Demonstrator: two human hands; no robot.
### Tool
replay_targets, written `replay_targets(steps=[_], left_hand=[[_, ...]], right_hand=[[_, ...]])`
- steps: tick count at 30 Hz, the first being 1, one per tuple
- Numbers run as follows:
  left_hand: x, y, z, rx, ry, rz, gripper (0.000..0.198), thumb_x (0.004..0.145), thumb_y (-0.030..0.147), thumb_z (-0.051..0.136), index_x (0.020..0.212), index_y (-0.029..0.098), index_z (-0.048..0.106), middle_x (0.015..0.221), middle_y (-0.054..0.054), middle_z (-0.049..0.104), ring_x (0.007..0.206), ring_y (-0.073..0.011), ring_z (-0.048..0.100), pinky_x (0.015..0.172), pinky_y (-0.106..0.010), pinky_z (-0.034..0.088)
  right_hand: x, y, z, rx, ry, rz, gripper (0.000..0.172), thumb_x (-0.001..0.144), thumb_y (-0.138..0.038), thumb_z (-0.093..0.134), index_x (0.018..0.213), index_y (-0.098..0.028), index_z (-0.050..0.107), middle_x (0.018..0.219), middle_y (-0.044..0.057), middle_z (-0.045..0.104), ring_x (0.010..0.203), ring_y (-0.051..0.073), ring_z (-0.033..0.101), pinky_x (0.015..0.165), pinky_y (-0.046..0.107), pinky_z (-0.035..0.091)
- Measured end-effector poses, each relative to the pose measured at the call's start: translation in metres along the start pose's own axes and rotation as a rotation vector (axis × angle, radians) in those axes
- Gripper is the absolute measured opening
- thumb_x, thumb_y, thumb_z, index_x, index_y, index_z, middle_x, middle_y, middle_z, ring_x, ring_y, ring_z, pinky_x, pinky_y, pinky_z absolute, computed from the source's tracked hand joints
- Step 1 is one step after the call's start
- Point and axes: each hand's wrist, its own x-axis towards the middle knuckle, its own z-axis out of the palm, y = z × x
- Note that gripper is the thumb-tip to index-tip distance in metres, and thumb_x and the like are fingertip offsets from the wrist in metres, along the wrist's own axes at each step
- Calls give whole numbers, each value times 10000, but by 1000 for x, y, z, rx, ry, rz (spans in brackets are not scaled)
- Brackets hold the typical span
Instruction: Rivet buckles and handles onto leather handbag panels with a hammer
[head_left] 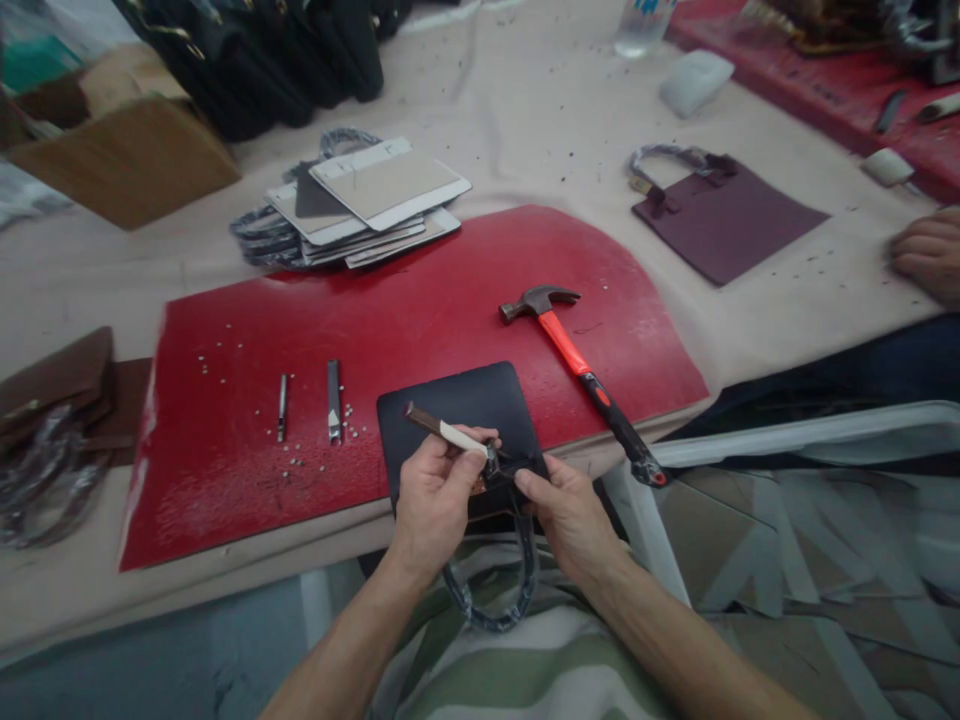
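My left hand [437, 497] is closed around a slim brown-and-white-handled tool [459, 436], its darker end pointing up and left. The tool's other end lies by small metal pieces whose exact kind I cannot make out. My right hand [568, 510] pinches the black bag panel [457, 392] near the base of its handle. That panel rests partly on the red mat [420, 320], over the table's front edge. Its looped, plastic-wrapped handle [495, 622] hangs toward my lap. Fingers hide part of the join between handle and panel.
A claw hammer [566, 345] lies to the right, its grip past the table edge. Two metal punch-like tools [334, 400] lie left among small scraps. Stacked panels [375, 200] and a maroon bag panel [731, 220] sit farther back. Another person's hand [930, 255] rests at far right.
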Motion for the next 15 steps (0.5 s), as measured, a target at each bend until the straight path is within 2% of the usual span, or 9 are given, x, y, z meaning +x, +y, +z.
replay_targets(steps=[7,11,15], left_hand=[[5,16,-6,187,-60,82,199,923,316,656,1061,182,706,1099,-78,745,891,-166,699,741,-232,554],[6,15,-9,134,-53,101,185,937,325,649,1037,178,700,1072,-73,749,984,-177,693,864,-248,539],[6,14,-12,-27,-30,49,221,932,368,665,1019,165,678,1059,-85,755,999,-193,706,916,-287,542]], right_hand=[[-4,-5,7,30,-88,-43,377,690,-385,857,995,-195,741,914,51,749,877,263,688,854,407,539],[-4,-11,11,55,-145,-22,409,663,-363,871,1017,-204,744,921,54,752,895,280,697,836,417,554],[-5,-13,13,64,-181,-43,414,655,-367,867,1020,-209,752,938,61,752,923,291,696,835,424,561]])
